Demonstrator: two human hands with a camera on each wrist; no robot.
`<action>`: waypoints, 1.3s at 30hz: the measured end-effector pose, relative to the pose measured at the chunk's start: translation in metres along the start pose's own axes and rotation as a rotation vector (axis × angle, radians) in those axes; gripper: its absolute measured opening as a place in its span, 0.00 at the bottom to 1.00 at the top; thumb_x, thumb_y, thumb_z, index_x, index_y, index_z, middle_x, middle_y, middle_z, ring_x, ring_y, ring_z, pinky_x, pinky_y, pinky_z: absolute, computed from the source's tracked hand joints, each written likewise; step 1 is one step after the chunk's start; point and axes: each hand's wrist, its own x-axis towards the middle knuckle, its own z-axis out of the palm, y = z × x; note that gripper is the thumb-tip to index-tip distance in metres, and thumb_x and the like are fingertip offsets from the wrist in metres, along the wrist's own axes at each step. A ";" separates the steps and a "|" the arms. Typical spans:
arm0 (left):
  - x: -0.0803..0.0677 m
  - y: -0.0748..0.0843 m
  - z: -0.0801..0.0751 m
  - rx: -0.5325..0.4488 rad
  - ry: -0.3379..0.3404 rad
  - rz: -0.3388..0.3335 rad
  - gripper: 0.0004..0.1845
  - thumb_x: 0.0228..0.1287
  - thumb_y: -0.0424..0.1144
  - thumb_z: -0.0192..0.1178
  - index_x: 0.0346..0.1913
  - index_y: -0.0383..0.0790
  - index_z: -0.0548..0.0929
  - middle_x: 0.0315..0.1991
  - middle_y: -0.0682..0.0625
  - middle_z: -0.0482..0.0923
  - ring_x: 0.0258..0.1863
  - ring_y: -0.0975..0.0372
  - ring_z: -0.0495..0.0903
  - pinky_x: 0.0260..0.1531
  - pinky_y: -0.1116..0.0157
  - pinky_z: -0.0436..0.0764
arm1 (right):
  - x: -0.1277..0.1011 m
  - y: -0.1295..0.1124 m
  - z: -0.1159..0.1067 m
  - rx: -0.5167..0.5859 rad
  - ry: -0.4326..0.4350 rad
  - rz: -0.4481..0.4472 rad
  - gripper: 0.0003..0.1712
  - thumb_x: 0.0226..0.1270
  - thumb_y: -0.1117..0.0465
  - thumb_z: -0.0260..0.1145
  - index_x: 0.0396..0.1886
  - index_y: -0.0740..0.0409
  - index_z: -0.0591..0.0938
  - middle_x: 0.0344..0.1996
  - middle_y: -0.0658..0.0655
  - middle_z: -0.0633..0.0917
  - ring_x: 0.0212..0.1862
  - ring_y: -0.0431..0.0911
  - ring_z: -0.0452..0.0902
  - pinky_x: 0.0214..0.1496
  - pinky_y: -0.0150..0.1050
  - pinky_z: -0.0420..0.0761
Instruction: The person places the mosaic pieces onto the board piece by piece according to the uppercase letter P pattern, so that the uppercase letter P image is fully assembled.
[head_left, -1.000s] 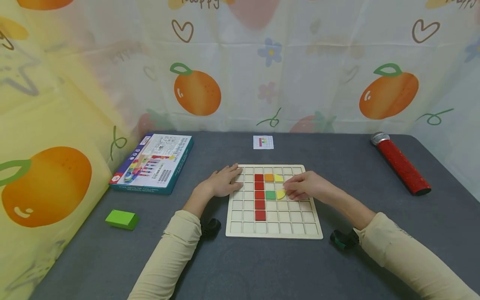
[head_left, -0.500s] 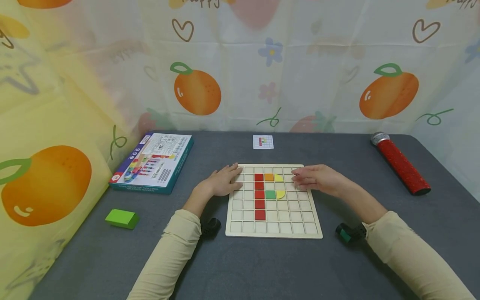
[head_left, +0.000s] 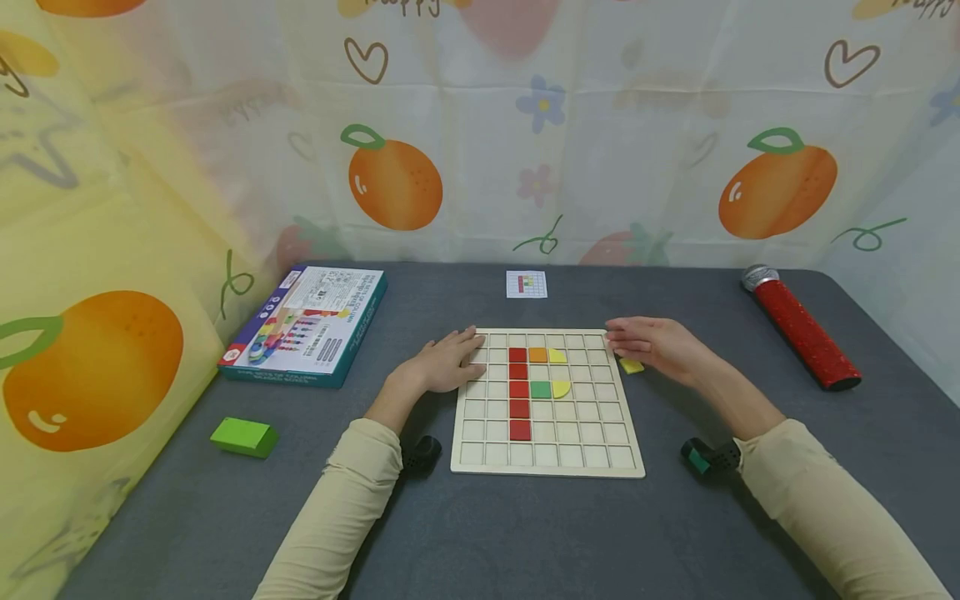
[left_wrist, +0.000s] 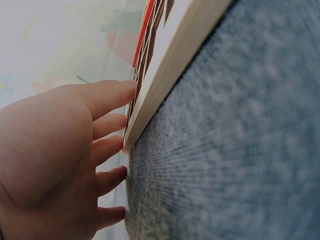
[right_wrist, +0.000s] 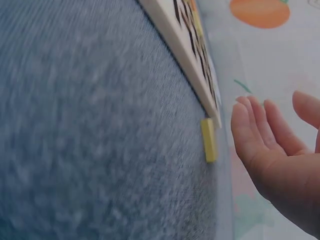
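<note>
A pale wooden grid board [head_left: 551,457] lies on the table. On it, a column of several red squares [head_left: 519,389] stands beside an orange square [head_left: 537,355], a green square [head_left: 540,389] and two yellow pieces, the lower one round-edged [head_left: 560,389]. My left hand [head_left: 444,362] touches the board's left edge with spread, fairly straight fingers; the left wrist view shows thumb and fingertips at the rim. Over the far right corner hovers my right hand [head_left: 660,346], fingers extended and holding nothing. Partly under it, a loose yellow piece [head_left: 632,366] lies on the table against the board's right side.
Beyond the board lies a small pattern card [head_left: 527,284]. A flat game box [head_left: 307,325] is at the back left, with a green block [head_left: 244,438] in front of it. At the far right rests a red microphone [head_left: 806,333]. A printed curtain hangs behind the table.
My right hand has drawn away from the round-edged yellow piece, moving right and back past the board's edge. The loose yellow piece has come into sight. My left hand stays put.
</note>
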 end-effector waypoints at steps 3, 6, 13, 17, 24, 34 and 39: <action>0.000 0.000 0.000 -0.002 0.001 0.001 0.34 0.73 0.50 0.49 0.75 0.41 0.53 0.75 0.44 0.43 0.73 0.49 0.42 0.66 0.43 0.44 | 0.000 0.001 -0.003 0.003 0.027 0.003 0.30 0.77 0.59 0.51 0.69 0.74 0.59 0.53 0.60 0.77 0.52 0.41 0.77 0.60 0.40 0.71; 0.000 0.001 0.000 -0.003 0.000 0.000 0.34 0.73 0.50 0.49 0.75 0.42 0.53 0.75 0.45 0.43 0.73 0.49 0.42 0.66 0.44 0.44 | 0.000 0.003 -0.006 -0.019 0.046 -0.005 0.31 0.76 0.58 0.52 0.69 0.74 0.59 0.53 0.59 0.78 0.50 0.39 0.78 0.59 0.39 0.71; 0.002 0.000 0.001 0.004 0.012 -0.003 0.34 0.73 0.50 0.49 0.75 0.41 0.54 0.75 0.44 0.44 0.73 0.48 0.43 0.66 0.43 0.45 | 0.000 0.008 -0.012 -0.099 0.075 -0.021 0.33 0.76 0.55 0.53 0.68 0.75 0.60 0.57 0.67 0.74 0.49 0.38 0.77 0.59 0.38 0.72; 0.002 0.000 0.002 0.006 0.012 -0.001 0.34 0.73 0.50 0.49 0.75 0.41 0.54 0.75 0.44 0.44 0.73 0.48 0.43 0.66 0.43 0.45 | 0.000 0.009 -0.015 -0.158 0.068 -0.014 0.34 0.75 0.53 0.53 0.68 0.75 0.61 0.61 0.72 0.69 0.53 0.41 0.76 0.60 0.39 0.71; 0.001 0.000 0.001 0.003 0.003 0.005 0.34 0.73 0.50 0.48 0.75 0.42 0.53 0.75 0.44 0.43 0.73 0.48 0.42 0.66 0.43 0.45 | -0.003 0.011 -0.019 -0.237 0.035 -0.011 0.30 0.76 0.56 0.53 0.68 0.74 0.63 0.62 0.74 0.69 0.57 0.45 0.75 0.60 0.39 0.71; 0.000 0.000 0.001 0.011 0.002 -0.002 0.34 0.74 0.50 0.48 0.75 0.42 0.53 0.75 0.44 0.43 0.73 0.49 0.42 0.66 0.44 0.45 | -0.005 0.015 -0.022 -0.404 0.001 -0.062 0.29 0.71 0.60 0.60 0.66 0.71 0.67 0.60 0.71 0.72 0.59 0.57 0.72 0.58 0.45 0.73; 0.001 0.000 0.001 0.006 0.002 0.000 0.34 0.74 0.51 0.48 0.75 0.42 0.53 0.75 0.44 0.43 0.73 0.49 0.42 0.66 0.44 0.44 | -0.007 0.014 -0.021 -0.496 -0.021 -0.112 0.26 0.69 0.66 0.61 0.64 0.72 0.69 0.54 0.70 0.77 0.55 0.59 0.74 0.53 0.45 0.77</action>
